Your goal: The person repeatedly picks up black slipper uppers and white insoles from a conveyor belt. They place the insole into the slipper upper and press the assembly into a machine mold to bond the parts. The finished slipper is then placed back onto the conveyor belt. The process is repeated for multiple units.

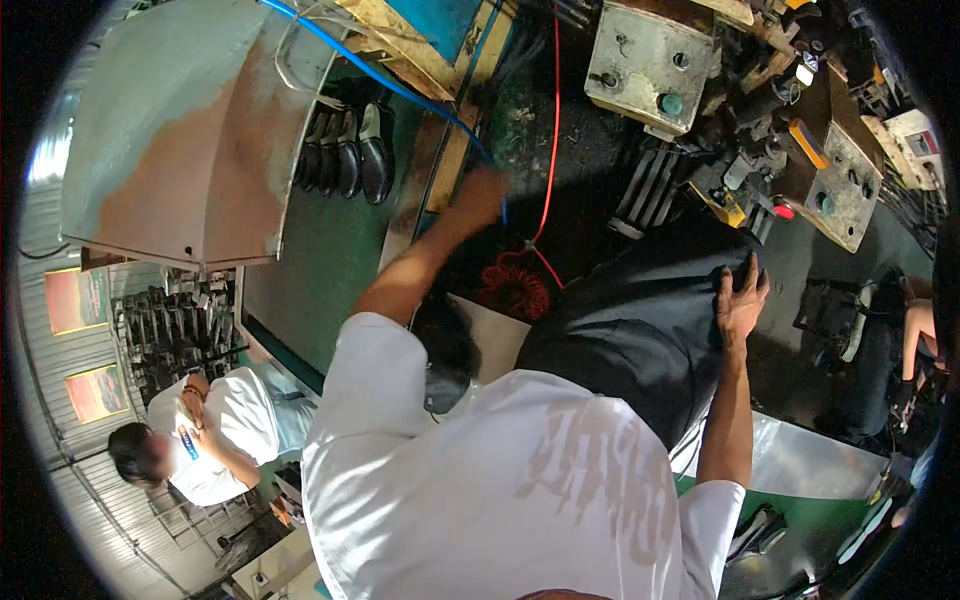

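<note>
My left hand (478, 198) is stretched far forward and blurred, right by the lower end of a blue hose (380, 75) that runs down from the upper left. Whether it holds the hose cannot be made out. My right hand (741, 298) rests with fingers spread on my knee in black trousers (630, 330). My white shirt (500, 490) fills the lower middle of the view.
A red coiled cord (514, 287) lies below my left hand. Black shoes (348, 150) stand in a row beside a grey, rust-stained machine housing (180, 130). Beige control boxes (650, 60) sit at top right. A co-worker in white (225, 430) stands lower left; another person's arm (920, 330) shows at right.
</note>
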### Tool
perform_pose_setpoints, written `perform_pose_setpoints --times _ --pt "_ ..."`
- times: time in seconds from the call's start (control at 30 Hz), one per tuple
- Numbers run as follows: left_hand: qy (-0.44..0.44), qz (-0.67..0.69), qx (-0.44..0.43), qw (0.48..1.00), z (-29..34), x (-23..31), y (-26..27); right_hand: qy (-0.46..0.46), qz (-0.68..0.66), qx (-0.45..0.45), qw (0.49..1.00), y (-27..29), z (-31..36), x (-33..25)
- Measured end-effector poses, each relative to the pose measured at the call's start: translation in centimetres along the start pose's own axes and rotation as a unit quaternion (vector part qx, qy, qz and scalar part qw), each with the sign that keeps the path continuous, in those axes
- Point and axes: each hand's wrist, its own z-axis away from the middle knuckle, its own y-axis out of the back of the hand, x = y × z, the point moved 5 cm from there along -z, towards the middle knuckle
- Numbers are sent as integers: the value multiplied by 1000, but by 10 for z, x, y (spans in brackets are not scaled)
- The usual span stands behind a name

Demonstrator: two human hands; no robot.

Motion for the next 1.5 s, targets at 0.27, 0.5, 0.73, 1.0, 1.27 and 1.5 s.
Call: perform_pose_setpoints --times 0.27,0.5,0.73,1.0,1.27,1.5 --pt "-352 279 51 892 -28 386 86 -158 -140 69 975 69 78 94" --pt "-554 295 -65 776 35 551 51 -466 70 194 861 116 399 275" --pt "-560 259 -89 782 35 553 24 -781 45 64 619 88 658 214" --pt "-554 171 -79 811 47 561 12 -680 114 164 706 194 673 381" --pt "-539 149 -54 827 50 580 1 -576 243 89 775 332 580 510" --pt "-529 132 -52 836 45 586 -3 -612 242 -40 752 313 551 505"
